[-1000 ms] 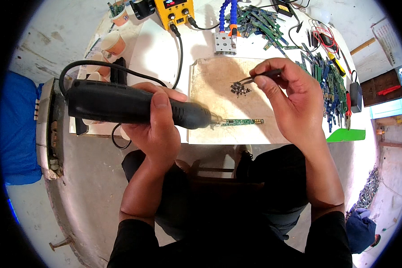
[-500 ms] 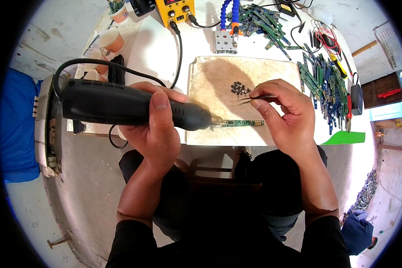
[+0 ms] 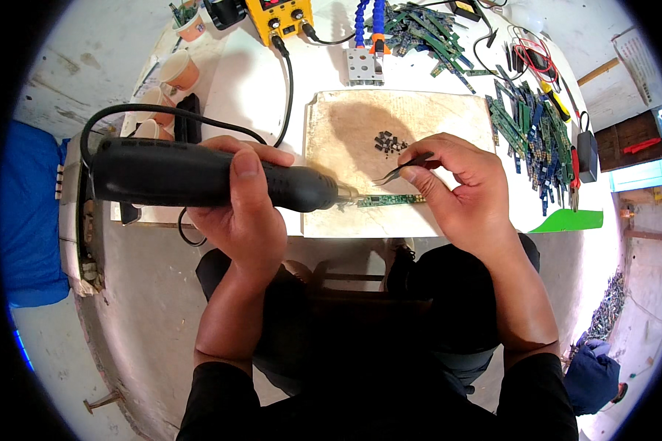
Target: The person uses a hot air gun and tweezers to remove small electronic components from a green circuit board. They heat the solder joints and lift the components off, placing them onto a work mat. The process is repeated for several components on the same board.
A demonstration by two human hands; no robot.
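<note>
Board strip [image 3: 391, 200]: thin green, lies flat on the worn mat [image 3: 449, 117] near its front edge, between my hands. Left hand [image 3: 246, 213] wrapped tight round the black hot-air handle [image 3: 191, 176], nozzle tip touching or just off the strip's left end. Right hand [image 3: 463, 191] pinches tweezers [image 3: 401, 169] shut-narrow, tips just above the strip; nothing visible in them. Judgement: strip light, stiff, brittle, hot near nozzle; hold by its long edges at the right end. Loose chips [image 3: 390, 142] piled further back
</note>
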